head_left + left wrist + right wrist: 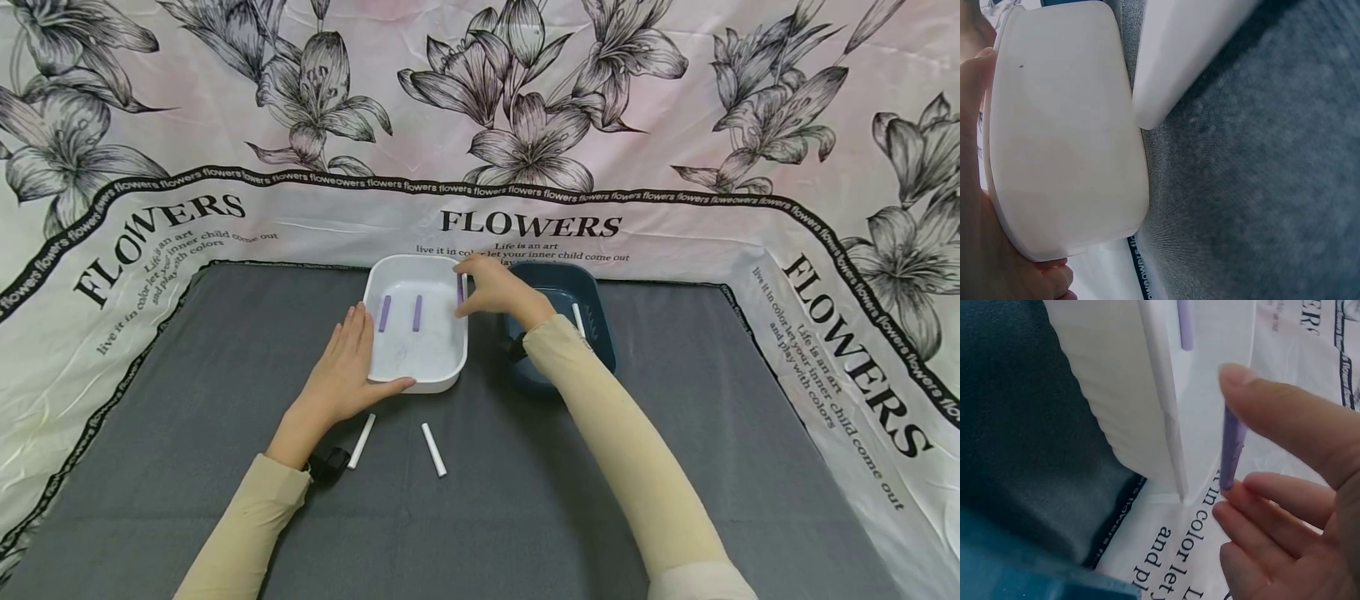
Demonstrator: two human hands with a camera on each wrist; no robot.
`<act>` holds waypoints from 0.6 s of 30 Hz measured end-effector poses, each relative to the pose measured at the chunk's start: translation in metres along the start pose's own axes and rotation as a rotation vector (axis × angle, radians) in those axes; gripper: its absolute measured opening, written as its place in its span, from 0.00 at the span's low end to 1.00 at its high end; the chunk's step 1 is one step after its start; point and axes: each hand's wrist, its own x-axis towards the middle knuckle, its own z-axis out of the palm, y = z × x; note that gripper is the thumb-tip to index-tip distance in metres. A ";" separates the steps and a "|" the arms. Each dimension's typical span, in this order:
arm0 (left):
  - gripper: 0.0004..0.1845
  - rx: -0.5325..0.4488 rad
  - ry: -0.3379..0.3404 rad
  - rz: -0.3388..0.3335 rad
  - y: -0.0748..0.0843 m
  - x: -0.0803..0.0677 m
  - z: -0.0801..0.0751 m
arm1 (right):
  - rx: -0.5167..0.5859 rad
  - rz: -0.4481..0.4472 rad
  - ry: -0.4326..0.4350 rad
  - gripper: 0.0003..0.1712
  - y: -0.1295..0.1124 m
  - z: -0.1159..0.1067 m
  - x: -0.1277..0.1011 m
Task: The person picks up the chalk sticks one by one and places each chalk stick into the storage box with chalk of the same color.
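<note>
A white tub (418, 364) holds two purple chalk sticks (385, 313) lying roughly parallel on its floor. Over the tub's right rim, my right hand (501, 292) pinches another purple chalk stick (1233, 447) lengthwise, thumb on one end and fingertips at the other. My left hand (341, 362) rests against the tub's near left corner, its fingers straight along the left side and the thumb stretched along the near rim. Two white chalk sticks (433, 450) lie on the grey cloth just in front of the tub, one of them near the left wrist.
Right of the white tub stands a dark blue tub (606, 333) with a white chalk stick (578, 319) in it, partly covered by the right forearm. A grey cloth (225, 400) spreads under everything, edged by flower-printed fabric (345, 221) that rises behind.
</note>
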 end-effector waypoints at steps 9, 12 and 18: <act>0.68 -0.011 0.002 0.006 -0.001 0.000 0.000 | -0.149 0.079 -0.029 0.41 -0.014 0.007 0.011; 0.68 -0.009 0.001 0.008 -0.001 -0.001 0.000 | -0.178 0.114 -0.026 0.39 -0.018 0.009 0.014; 0.68 -0.008 -0.002 0.007 0.000 -0.001 -0.001 | -0.191 0.182 -0.017 0.36 -0.025 0.014 0.018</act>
